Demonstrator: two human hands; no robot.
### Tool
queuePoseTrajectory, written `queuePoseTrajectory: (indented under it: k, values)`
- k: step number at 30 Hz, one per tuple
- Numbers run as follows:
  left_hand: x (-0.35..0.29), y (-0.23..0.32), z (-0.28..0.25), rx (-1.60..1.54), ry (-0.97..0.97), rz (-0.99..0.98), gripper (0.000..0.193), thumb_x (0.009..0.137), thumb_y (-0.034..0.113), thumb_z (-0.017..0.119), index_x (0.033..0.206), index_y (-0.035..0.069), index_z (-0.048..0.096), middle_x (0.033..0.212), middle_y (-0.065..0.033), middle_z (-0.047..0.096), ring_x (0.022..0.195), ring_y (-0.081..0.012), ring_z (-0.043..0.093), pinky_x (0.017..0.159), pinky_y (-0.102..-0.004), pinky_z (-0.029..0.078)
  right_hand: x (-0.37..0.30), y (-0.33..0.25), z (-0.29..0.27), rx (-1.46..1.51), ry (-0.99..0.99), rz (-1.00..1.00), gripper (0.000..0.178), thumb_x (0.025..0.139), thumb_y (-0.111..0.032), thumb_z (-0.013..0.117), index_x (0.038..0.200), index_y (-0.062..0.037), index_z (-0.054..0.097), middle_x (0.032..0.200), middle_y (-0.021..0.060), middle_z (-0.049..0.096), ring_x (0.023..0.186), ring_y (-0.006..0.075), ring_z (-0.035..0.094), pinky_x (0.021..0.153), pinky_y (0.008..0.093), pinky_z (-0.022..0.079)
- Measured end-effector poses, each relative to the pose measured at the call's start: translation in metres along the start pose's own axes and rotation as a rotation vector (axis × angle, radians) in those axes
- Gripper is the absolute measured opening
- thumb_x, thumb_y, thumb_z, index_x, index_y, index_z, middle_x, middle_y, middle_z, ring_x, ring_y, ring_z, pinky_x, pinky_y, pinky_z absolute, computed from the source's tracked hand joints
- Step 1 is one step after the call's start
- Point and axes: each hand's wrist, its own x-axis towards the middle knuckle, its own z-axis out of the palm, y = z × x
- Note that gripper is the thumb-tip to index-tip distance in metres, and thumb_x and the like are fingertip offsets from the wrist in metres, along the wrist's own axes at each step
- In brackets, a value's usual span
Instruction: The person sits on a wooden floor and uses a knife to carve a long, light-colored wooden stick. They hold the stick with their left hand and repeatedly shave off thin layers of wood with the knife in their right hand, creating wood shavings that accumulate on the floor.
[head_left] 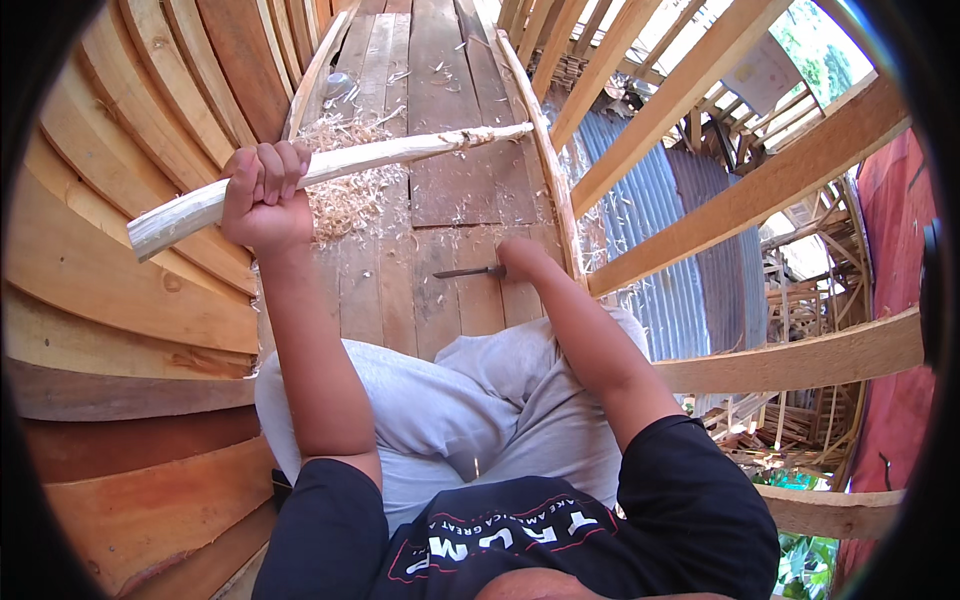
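My left hand (267,195) is wrapped round a pale, whittled wooden stick (385,152) near its thicker end. The stick slants up to the right, its thin, rougher end by the raised wooden edge of the floor. Lower and to the right, my right hand (522,260) is closed on a knife, its dark handle mostly hidden in the fist. The narrow blade (460,272) points left over the planks, apart from the stick. Curled wood shavings (350,195) lie heaped on the floor beyond my left wrist.
A wall of overlapping boards (130,260) runs along my left. Slatted wooden railing (690,110) stands on the right, with corrugated metal sheeting (640,190) beyond it. A small clear container (338,84) sits on the plank floor (440,90) farther ahead. My legs are folded below my hands.
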Motion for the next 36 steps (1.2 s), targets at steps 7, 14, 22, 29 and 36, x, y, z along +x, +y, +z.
queuePoseTrajectory:
  k: [7,14,22,29,36]
  values:
    - [-0.002,0.005,-0.008,0.005,0.066,-0.008,0.043,0.091,0.021,0.049,0.057,0.019,0.024,0.05,0.0032,0.024,0.05,-0.0119,0.026,0.064,-0.0318,0.029,0.001,0.029,-0.017,0.595,0.076,-0.056,0.027,0.086,-0.019,0.065,0.106,-0.0017,0.06,0.098,0.0218,0.067,0.09,0.0377,0.065,0.079,0.0433,0.05]
    - [-0.001,0.003,-0.006,-0.017,0.054,-0.004,0.042,0.09,0.019,0.05,0.056,0.018,0.025,0.05,0.0025,0.025,0.051,-0.0123,0.027,0.064,-0.0324,0.03,0.002,0.037,-0.006,0.552,0.38,0.442,0.03,0.086,-0.01,0.053,0.112,0.0059,0.052,0.108,0.0289,0.064,0.088,0.0346,0.068,0.078,0.0425,0.054]
    - [-0.002,0.006,-0.007,-0.008,0.077,-0.013,0.041,0.087,0.019,0.052,0.056,0.018,0.025,0.05,0.0023,0.025,0.051,-0.0124,0.026,0.064,-0.0324,0.03,0.007,-0.046,-0.015,1.075,0.049,0.007,0.046,0.081,-0.001,0.056,0.125,0.0125,0.047,0.105,0.0299,0.064,0.062,0.0296,0.07,0.061,0.0368,0.059]
    - [-0.001,0.004,-0.006,0.004,0.073,-0.005,0.042,0.088,0.02,0.053,0.056,0.018,0.025,0.05,0.0028,0.025,0.051,-0.0121,0.027,0.064,-0.0323,0.029,0.02,-0.012,0.009,0.496,0.322,0.44,0.029,0.079,-0.001,0.057,0.104,0.0125,0.06,0.084,0.0251,0.067,0.062,0.0288,0.069,0.06,0.0383,0.058]
    - [-0.002,0.004,-0.006,0.008,0.082,0.002,0.043,0.089,0.02,0.052,0.055,0.019,0.025,0.049,0.0029,0.025,0.05,-0.0123,0.027,0.064,-0.0325,0.029,0.001,-0.076,-0.016,0.856,0.098,0.03,0.027,0.075,-0.004,0.062,0.099,0.0094,0.065,0.083,0.0226,0.068,0.075,0.0316,0.069,0.065,0.0385,0.056]
